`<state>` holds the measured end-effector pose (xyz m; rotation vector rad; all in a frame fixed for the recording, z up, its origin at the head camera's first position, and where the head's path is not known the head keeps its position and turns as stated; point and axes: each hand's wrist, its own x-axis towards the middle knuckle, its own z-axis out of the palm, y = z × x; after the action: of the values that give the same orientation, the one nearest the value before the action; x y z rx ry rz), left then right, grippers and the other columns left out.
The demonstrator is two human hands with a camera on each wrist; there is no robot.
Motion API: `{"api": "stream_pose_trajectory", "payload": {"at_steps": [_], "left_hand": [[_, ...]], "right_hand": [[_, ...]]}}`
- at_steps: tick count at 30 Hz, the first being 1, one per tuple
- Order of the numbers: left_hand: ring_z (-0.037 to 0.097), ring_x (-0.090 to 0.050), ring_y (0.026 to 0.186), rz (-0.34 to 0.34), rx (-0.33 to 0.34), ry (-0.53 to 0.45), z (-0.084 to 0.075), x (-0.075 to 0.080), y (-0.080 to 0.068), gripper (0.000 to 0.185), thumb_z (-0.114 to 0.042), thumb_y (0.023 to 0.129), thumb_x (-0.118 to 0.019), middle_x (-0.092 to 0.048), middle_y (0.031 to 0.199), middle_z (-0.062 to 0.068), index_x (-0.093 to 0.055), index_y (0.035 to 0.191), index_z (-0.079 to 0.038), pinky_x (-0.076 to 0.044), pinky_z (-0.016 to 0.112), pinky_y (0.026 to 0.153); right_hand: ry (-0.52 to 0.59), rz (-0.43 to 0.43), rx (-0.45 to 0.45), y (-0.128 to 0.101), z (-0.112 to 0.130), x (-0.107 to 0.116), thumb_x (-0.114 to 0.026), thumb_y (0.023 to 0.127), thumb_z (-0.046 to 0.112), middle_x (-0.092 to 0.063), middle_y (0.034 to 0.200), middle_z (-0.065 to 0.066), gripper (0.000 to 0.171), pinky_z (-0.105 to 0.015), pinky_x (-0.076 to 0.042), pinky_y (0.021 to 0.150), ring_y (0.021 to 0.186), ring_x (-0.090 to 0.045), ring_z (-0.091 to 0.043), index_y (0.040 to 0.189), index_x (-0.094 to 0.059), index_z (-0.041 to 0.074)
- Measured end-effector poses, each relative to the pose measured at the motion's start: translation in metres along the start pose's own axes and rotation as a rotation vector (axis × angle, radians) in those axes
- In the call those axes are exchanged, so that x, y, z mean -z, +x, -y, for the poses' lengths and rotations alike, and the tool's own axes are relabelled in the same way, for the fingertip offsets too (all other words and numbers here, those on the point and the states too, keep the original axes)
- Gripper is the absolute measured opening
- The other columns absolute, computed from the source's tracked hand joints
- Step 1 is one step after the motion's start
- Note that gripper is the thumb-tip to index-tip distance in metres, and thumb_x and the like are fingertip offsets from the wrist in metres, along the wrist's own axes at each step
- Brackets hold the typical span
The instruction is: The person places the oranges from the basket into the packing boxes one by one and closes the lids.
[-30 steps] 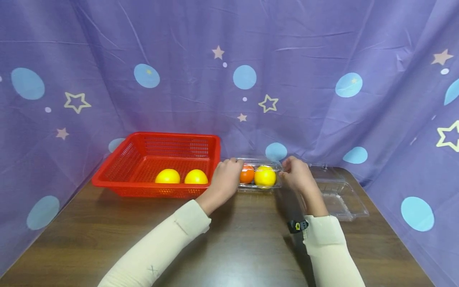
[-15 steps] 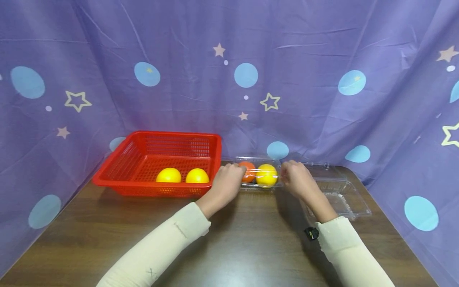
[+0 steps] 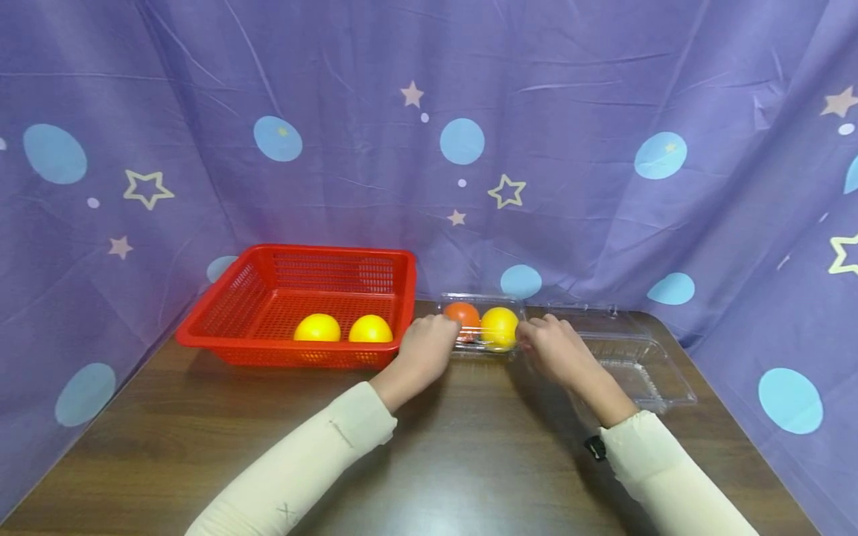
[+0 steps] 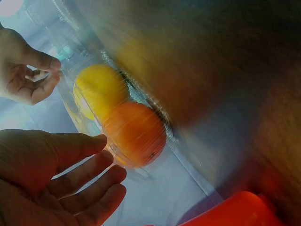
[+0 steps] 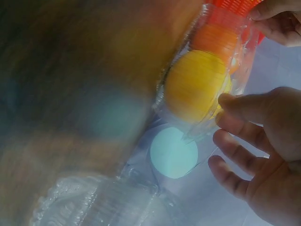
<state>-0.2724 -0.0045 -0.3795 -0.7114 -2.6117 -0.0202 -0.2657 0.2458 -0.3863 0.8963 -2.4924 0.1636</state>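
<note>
In the head view, a clear plastic clamshell box with its lid down over the contents stands right of the basket. Inside are a round orange fruit and a round yellow fruit, side by side. My left hand pinches the box's left edge, thumb and index fingertip close together at the lid in the left wrist view. At the other end, my right hand pinches the edge by the yellow fruit; the right wrist view shows its thumb at the lid, other fingers spread below.
A red plastic basket with two yellow fruits stands at the left. At the right lies another clear plastic box, lid up. A purple curtain hangs behind the wooden table.
The lid has come down over the two fruits. My right hand has shifted slightly down and toward the box's front corner; my left hand has stayed at the left end.
</note>
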Motion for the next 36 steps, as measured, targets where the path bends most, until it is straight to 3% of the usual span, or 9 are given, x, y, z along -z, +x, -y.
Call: {"api": "stream_pose_trajectory", "payload": {"at_steps": [11, 25, 36], "left_hand": [[0.028, -0.065, 0.078, 0.003, -0.011, 0.044, -0.004, -0.005, -0.005, 0.014, -0.002, 0.088, -0.070, -0.069, 0.088, 0.008, -0.074, 0.095, -0.014, -0.053, 0.039, 0.065], [0.026, -0.064, 0.081, -0.024, -0.068, 0.124, -0.003, -0.013, -0.002, 0.015, -0.006, 0.087, -0.074, -0.069, 0.090, 0.008, -0.073, 0.098, -0.016, -0.051, 0.036, 0.065], [0.022, -0.064, 0.067, -0.176, -0.204, 0.236, 0.003, -0.021, -0.004, 0.015, -0.002, 0.083, -0.075, -0.068, 0.075, 0.006, -0.076, 0.088, -0.016, -0.050, 0.033, 0.058]], "right_hand": [[-0.031, 0.007, 0.047, -0.004, -0.002, -0.007, -0.087, 0.068, 0.000, -0.068, 0.086, -0.005, 0.031, -0.041, -0.049, 0.064, 0.073, -0.057, -0.026, 0.090, -0.066, 0.008], [-0.114, -0.043, 0.053, -0.005, 0.000, -0.015, -0.082, 0.071, -0.003, -0.067, 0.085, -0.008, 0.027, -0.042, -0.047, 0.064, 0.073, -0.058, -0.029, 0.087, -0.063, 0.007], [-0.128, -0.042, 0.079, -0.005, -0.002, -0.013, -0.075, 0.075, -0.002, -0.064, 0.081, -0.008, 0.021, -0.037, -0.042, 0.060, 0.070, -0.055, -0.027, 0.085, -0.060, 0.008]]}}
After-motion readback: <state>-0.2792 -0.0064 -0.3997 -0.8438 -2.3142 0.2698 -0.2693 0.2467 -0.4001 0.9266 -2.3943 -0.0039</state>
